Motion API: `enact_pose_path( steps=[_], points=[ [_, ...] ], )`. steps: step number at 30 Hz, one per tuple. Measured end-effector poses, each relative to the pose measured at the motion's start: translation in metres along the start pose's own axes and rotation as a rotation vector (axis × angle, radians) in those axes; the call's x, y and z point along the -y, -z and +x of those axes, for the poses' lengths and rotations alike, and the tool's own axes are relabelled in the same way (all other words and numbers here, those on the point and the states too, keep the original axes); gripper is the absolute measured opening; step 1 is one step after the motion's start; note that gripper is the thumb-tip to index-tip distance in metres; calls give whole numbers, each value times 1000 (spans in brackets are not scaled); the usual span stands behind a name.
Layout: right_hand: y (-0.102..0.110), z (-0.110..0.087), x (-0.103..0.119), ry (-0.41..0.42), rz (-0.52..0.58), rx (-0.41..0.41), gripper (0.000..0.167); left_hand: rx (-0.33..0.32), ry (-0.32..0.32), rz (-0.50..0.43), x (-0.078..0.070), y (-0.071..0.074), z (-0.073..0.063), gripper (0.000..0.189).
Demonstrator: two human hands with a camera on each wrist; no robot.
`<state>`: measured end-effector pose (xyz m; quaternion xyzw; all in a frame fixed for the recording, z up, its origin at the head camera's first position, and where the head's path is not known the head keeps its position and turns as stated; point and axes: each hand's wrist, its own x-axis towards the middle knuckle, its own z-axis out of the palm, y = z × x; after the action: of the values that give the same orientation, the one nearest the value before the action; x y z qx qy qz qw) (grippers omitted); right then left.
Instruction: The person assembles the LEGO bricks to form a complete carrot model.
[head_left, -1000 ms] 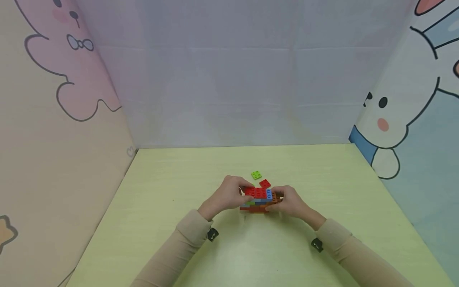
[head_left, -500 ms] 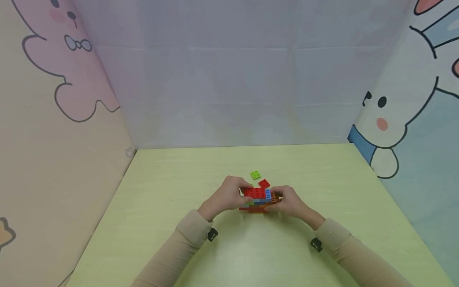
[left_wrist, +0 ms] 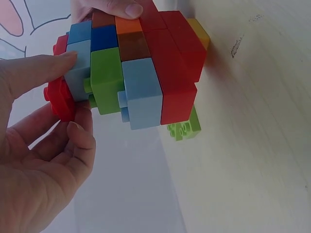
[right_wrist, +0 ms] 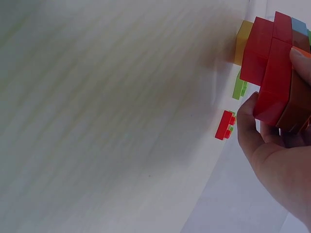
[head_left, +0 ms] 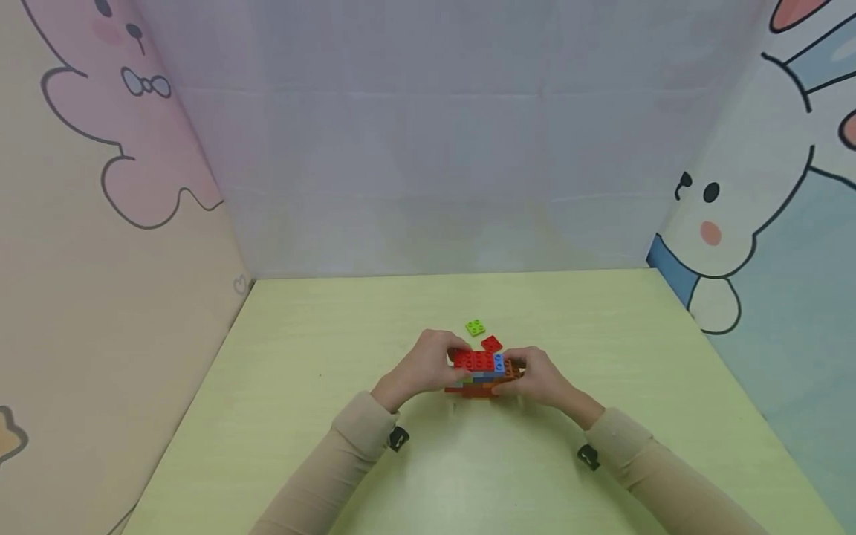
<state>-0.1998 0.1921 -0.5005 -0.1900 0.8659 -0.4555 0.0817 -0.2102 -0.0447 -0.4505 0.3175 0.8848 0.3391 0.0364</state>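
Note:
A stepped block of joined toy building bricks (head_left: 478,390) stands between my hands on the table. Its top layer holds a red brick (head_left: 473,361) and a blue one (head_left: 498,362). My left hand (head_left: 428,364) grips the upper left end; in the left wrist view its thumb presses a light blue brick (left_wrist: 78,80), with the fingers curled behind the red one. With my right hand (head_left: 540,377) I hold the right end, thumb on the near side and fingers behind, around orange, brown and red bricks (right_wrist: 274,80). A yellow brick (right_wrist: 243,43) shows at the bottom.
Behind the block lie a loose green brick (head_left: 475,328) and a loose red brick (head_left: 491,343). Another green brick (right_wrist: 238,86) shows near the block in the right wrist view. The pale table (head_left: 321,461) meets a cloth backdrop (head_left: 401,186) at its far edge.
Both hands keep their grip on the brick block, which barely moves. The whole view shifts slightly, and a green brick glimpsed behind the block before is now hidden in the head view.

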Motion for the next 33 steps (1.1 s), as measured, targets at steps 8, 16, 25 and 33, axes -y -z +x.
enact_pose_path(
  steps=[8,16,25,33],
  points=[
    [0,0,0,5,-13,0,34,-23,4,-43,6,-4,-1,28],
    [0,0,0,11,-24,-3,34,-2,33,-69,19,-12,-4,42],
    [-1,-1,-1,27,-9,3,33,9,74,-103,34,-28,-7,37],
    [-2,-1,1,22,-12,3,34,-8,98,-105,40,-36,-10,41]
  ],
)
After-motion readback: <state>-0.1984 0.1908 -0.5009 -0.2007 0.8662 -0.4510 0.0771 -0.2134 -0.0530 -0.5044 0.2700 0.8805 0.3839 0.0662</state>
